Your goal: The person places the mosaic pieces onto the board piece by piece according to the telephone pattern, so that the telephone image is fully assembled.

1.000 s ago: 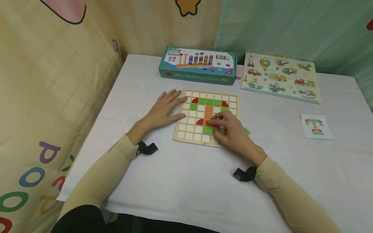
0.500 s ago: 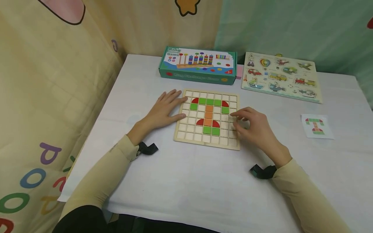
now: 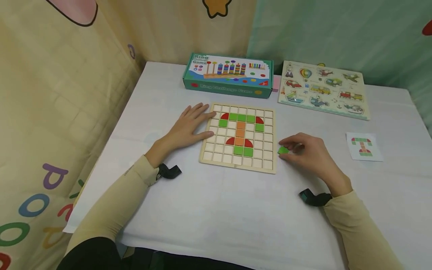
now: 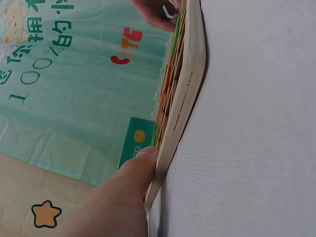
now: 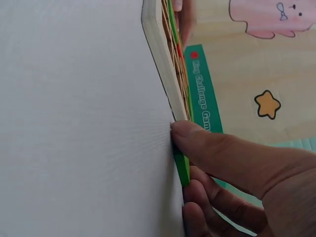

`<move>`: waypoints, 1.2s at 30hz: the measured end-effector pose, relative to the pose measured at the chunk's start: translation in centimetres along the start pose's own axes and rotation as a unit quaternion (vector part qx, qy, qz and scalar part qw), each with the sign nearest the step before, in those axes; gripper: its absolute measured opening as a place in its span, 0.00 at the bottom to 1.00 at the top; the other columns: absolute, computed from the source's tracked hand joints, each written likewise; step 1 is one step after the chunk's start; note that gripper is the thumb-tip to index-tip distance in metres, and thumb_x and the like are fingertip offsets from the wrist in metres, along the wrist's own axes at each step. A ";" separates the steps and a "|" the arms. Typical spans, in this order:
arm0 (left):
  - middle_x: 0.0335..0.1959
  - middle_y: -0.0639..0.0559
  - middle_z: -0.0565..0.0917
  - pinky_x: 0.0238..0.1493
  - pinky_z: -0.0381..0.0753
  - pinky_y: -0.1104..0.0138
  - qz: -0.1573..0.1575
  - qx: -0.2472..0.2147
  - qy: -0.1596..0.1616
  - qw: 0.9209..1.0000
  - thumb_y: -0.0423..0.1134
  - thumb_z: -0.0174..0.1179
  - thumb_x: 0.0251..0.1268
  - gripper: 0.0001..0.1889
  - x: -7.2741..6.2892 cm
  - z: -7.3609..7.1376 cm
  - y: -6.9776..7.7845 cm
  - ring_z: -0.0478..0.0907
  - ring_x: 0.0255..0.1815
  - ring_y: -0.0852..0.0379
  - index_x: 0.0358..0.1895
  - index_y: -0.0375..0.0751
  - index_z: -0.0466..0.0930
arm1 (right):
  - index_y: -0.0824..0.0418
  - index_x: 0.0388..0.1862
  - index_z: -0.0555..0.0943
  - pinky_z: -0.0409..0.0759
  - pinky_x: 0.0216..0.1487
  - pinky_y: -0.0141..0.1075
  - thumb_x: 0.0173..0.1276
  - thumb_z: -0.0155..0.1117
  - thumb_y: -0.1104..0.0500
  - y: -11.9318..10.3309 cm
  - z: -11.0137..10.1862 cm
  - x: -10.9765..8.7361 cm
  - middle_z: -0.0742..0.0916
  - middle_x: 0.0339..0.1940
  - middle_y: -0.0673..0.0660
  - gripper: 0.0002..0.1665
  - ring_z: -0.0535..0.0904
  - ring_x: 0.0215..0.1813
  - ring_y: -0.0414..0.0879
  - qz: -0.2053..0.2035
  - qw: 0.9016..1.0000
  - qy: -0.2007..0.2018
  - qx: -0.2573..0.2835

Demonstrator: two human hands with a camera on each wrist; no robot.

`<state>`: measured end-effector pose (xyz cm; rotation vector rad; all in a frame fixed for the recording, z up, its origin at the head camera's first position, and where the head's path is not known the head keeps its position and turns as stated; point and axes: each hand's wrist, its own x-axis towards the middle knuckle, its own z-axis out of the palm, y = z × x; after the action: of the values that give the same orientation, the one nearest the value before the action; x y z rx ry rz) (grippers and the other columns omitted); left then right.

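A square wooden grid board lies on the table, with green squares, orange squares and red quarter-circles set in some cells. My left hand, its fingers spread and straight, rests at the board's left edge. Its thumb touches the edge in the left wrist view. Just off the board's right side, my right hand pinches a green square tile between thumb and fingers. In the right wrist view the thumb covers part of that green tile, low by the tabletop.
A small white card with a printed coloured pattern lies at the right. Behind the board stand a green ring game box and a vehicle picture puzzle. Curtains hang along the far table edge.
My right hand has left the tiles at the board's lower middle, moved right past the edge, and taken hold of the loose green tile. The left hand has stayed in place.
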<state>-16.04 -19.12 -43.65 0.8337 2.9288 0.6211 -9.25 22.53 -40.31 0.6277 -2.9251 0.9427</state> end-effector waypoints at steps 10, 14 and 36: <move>0.88 0.47 0.53 0.88 0.34 0.49 0.002 0.004 -0.002 1.000 0.65 0.58 0.74 0.39 -0.1 0.0 0.2 0.41 0.90 0.47 0.83 0.57 0.62 | 0.53 0.49 0.90 0.72 0.36 0.25 0.63 0.82 0.60 0.7 0.9 -0.5 0.87 0.39 0.51 0.16 0.76 0.37 0.43 0.051 0.996 0.021 0.063; 0.88 0.47 0.53 0.88 0.33 0.49 0.000 0.005 -0.005 1.000 0.65 0.58 0.74 0.39 -0.1 -0.1 0.3 0.42 0.90 0.47 0.84 0.57 0.61 | 0.53 0.48 0.91 0.72 0.35 0.25 0.67 0.79 0.59 1.1 1.0 -0.5 0.89 0.38 0.52 0.12 0.77 0.35 0.39 0.043 0.995 0.036 0.088; 0.88 0.48 0.54 0.88 0.33 0.50 -0.004 0.001 -0.005 1.000 0.64 0.58 0.74 0.39 -0.1 -0.3 0.3 0.42 0.90 0.47 0.83 0.56 0.62 | 0.60 0.46 0.91 0.81 0.45 0.41 0.71 0.75 0.60 -9.7 5.3 5.2 0.93 0.41 0.55 0.08 0.84 0.41 0.48 -0.014 0.992 0.013 0.122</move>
<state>-15.82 -19.03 -43.29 0.8237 2.9222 0.6126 -9.83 10.45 -38.53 0.6551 -2.7932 1.3056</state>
